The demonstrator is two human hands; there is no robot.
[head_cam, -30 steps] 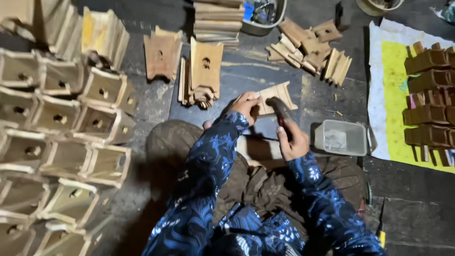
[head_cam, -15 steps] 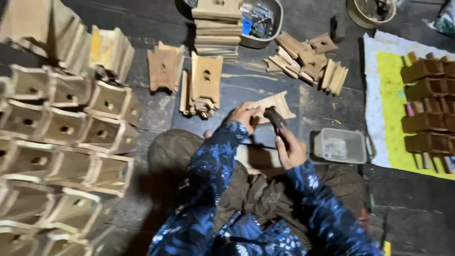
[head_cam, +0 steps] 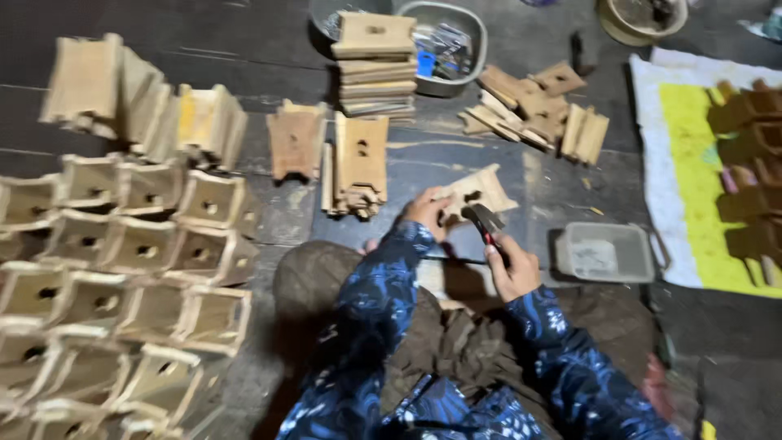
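Observation:
My left hand (head_cam: 425, 213) grips a flat notched wooden piece (head_cam: 481, 193) lying on a dark board in front of me. My right hand (head_cam: 513, 267) is closed around a dark hand tool (head_cam: 485, 222) with red on its handle; the tool's head rests against the near edge of that wooden piece. Both arms wear blue patterned sleeves. My knees in brown trousers lie below the hands.
Several finished wooden boxes (head_cam: 122, 269) are stacked at left. Upright wooden panels (head_cam: 358, 167) stand ahead, flat panels (head_cam: 376, 65) are piled by a metal bowl (head_cam: 452, 37). Loose pieces (head_cam: 538, 106) lie ahead right. A grey plastic tub (head_cam: 607, 253) sits by a yellow-and-white mat (head_cam: 692, 163).
The view has shifted a little, and both hands stay on the wooden piece. The tool in my right hand has moved slightly against the piece.

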